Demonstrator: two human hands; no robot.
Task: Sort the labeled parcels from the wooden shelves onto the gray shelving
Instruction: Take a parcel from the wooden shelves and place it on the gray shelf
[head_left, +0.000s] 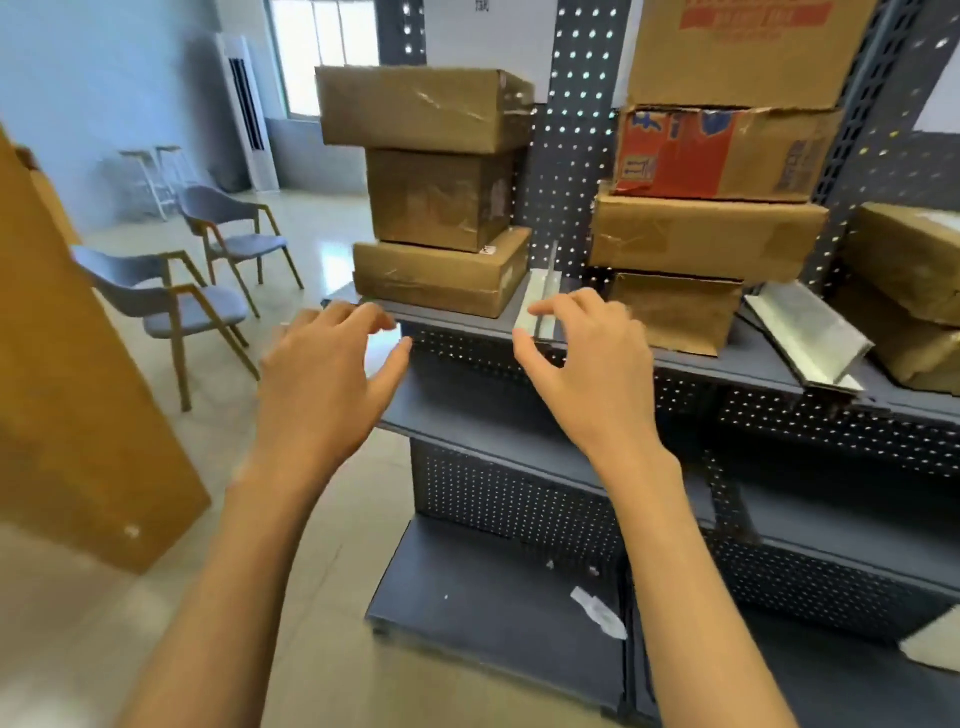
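Just beyond both hands' spread, empty fingers, the bottom parcel of a stack.

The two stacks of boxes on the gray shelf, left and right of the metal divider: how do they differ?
The left stack shows three boxes; the right stack shows at least four and runs out of the frame's top. The left stack is plain brown; the right stack includes a box printed red and blue. Both are taped cardboard on the same gray shelf.

1. The red-printed carton carried large characters, too torn and blurred to read.
2. The top carton bore red printing, illegible.
3. The white sheet showed small dark marks, unreadable.
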